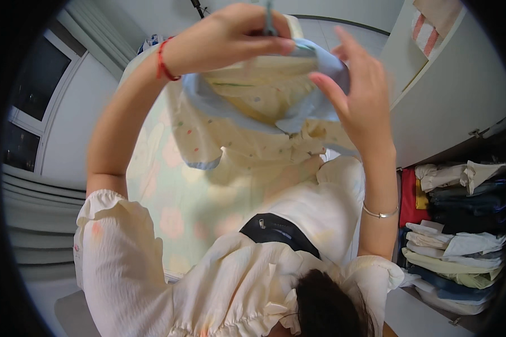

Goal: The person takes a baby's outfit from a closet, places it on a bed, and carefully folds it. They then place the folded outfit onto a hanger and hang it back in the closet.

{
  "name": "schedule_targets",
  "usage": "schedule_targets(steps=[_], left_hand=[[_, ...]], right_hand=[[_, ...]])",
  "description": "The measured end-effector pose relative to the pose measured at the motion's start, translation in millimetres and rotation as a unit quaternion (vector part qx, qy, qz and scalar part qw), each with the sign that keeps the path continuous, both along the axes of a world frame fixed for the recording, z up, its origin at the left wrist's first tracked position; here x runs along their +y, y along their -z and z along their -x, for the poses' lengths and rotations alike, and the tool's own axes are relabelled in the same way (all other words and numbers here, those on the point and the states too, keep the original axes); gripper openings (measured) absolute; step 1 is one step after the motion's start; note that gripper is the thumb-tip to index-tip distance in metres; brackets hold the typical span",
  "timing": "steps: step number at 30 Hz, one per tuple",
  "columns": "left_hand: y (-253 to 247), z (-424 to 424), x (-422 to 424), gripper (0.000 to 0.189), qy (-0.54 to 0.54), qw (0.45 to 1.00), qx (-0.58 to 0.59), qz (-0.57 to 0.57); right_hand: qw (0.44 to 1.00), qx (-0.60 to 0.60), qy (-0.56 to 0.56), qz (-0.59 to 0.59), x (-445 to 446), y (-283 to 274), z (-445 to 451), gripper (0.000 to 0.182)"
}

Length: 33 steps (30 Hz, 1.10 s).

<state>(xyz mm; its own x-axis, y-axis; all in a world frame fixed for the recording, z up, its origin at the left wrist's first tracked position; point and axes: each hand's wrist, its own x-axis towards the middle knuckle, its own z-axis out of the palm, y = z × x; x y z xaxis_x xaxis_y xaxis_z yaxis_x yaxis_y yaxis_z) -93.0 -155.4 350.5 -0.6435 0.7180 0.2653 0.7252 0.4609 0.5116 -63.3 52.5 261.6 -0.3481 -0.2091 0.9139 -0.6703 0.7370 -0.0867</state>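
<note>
My left hand is closed around the top of a grey-green clothes hanger, its hook standing up past my fingers. From the hanger hangs a cream shirt with small coloured dots and a light blue collar. The collar gapes toward me, showing the inside of the shirt. At the collar's right side is my right hand, thumb and fingers spread apart. It is blurred, and whether it touches the cloth is unclear. The shirt's lower part hangs in folds above the bed.
Below lies a bed with a pale green floral sheet. At right, an open wardrobe holds stacked folded clothes beneath a white door panel. A grey curtain and a window are at left.
</note>
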Motion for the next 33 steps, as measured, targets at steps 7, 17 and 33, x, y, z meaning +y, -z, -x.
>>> schedule_targets(steps=[7, 17, 33], left_hand=[[45, 12, -6, 0.033, -0.059, 0.978, 0.193, -0.057], [165, 9, -50, 0.031, -0.296, 0.916, 0.093, -0.253], [69, 47, -117, 0.017, -0.303, 0.889, 0.272, -0.210]], right_hand=[[0.992, -0.096, 0.079, 0.023, 4, 17, 4, 0.015], [0.980, -0.098, 0.054, 0.167, 62, 2, -12, 0.012], [0.991, -0.002, 0.066, 0.115, 92, 25, -28, 0.013]])
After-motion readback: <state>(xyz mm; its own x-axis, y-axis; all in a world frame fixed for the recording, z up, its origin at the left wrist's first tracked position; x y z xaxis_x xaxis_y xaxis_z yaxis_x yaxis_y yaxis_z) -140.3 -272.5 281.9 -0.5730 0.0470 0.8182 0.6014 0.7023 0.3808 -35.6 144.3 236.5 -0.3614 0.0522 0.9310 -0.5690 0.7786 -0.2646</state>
